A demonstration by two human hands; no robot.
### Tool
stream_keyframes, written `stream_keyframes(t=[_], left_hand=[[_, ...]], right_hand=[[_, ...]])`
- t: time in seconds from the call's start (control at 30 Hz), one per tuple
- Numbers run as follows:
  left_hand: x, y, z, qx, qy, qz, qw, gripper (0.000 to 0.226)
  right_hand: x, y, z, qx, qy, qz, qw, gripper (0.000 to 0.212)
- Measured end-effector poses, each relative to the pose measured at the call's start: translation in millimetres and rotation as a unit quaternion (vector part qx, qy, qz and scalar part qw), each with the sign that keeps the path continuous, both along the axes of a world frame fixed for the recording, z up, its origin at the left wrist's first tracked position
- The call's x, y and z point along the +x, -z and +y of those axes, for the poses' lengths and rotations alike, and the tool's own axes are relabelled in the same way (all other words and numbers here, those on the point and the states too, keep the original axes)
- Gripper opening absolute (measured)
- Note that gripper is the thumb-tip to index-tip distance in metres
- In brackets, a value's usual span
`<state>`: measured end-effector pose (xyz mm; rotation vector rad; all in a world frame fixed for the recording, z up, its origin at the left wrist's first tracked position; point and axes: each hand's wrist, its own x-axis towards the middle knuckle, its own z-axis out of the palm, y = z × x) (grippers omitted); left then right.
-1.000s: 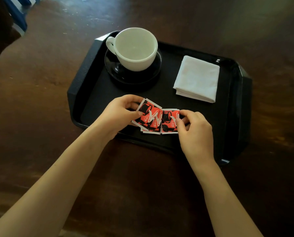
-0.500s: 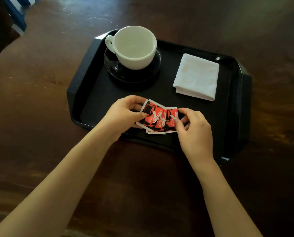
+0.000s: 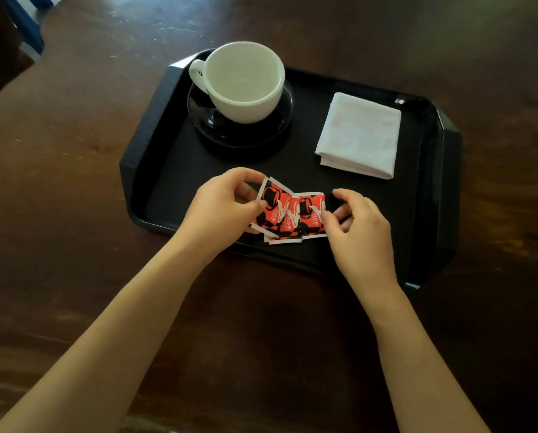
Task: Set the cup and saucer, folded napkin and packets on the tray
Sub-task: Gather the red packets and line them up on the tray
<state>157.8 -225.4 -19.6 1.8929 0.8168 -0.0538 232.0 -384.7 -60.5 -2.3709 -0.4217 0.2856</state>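
Red packets (image 3: 292, 214) | pinched between left hand (image 3: 220, 210) and right hand (image 3: 361, 232) | over tray (image 3: 142, 145)

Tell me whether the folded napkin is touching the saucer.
Apart. The head view shows a strip of bare tray floor between the saucer rim and the nearest edge of the folded napkin.
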Motion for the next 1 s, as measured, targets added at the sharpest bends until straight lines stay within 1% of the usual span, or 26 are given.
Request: stream_keyframes(t=[0.1,0.17,0.2,0.27,0.3,0.37,0.47,0.53,0.63,0.73,0.83,1.0], left_hand=[[-5.7,1.1,2.2,-0.035,-0.041,-0.005,0.999,0.03],[-10.4,6.2,3.9,-0.042,-0.069,0.005,0.997,0.031],[-12.6,9.1,4.3,-0.039,-0.076,0.012,0.996,0.033],[-15.9,14.9,4.6,-0.01,-0.065,0.024,0.998,0.036],[-16.7,16.9,4.6,0.02,-0.048,0.03,0.998,0.037],[-16.7,18.4,3.4,0.094,-0.006,0.046,0.994,0.042],[-15.3,19.6,2.2,0.21,0.039,0.063,0.975,0.048],[-15.3,19.9,1.9,0.26,0.055,0.073,0.961,0.051],[-17.5,18.8,0.3,0.277,0.082,0.077,0.954,0.057],[-17.5,16.5,0.5,0.27,0.111,0.087,0.952,0.065],[-15.6,18.2,2.2,0.286,0.116,0.091,0.947,0.061],[-9.6,21.6,10.5,0.298,0.111,0.072,0.945,0.059]], right_hand=[[-3.2,-2.2,-1.3,0.004,-0.008,-0.014,1.0,0.038],[-6.3,-4.0,-2.1,-0.002,-0.046,-0.034,0.998,0.043],[-7.2,-4.7,-2.3,-0.014,-0.079,-0.042,0.996,0.049],[-6.7,-6.2,-2.8,-0.059,-0.155,-0.047,0.985,0.064],[-5.5,-7.1,-2.9,-0.085,-0.184,-0.046,0.978,0.07],[-2.7,-8.0,-3.2,-0.123,-0.212,-0.042,0.968,0.074],[-1.7,-7.6,-3.0,-0.151,-0.221,-0.049,0.962,0.072],[-3.6,-7.0,-1.5,-0.154,-0.216,-0.061,0.962,0.071],[-6.9,-4.8,-0.5,-0.159,-0.21,-0.07,0.962,0.074],[-9.2,-2.2,1.5,-0.17,-0.203,-0.084,0.961,0.072],[-15.0,-0.4,5.9,-0.168,-0.177,-0.097,0.965,0.07],[-21.8,1.0,8.5,-0.155,-0.155,-0.1,0.971,0.07]])
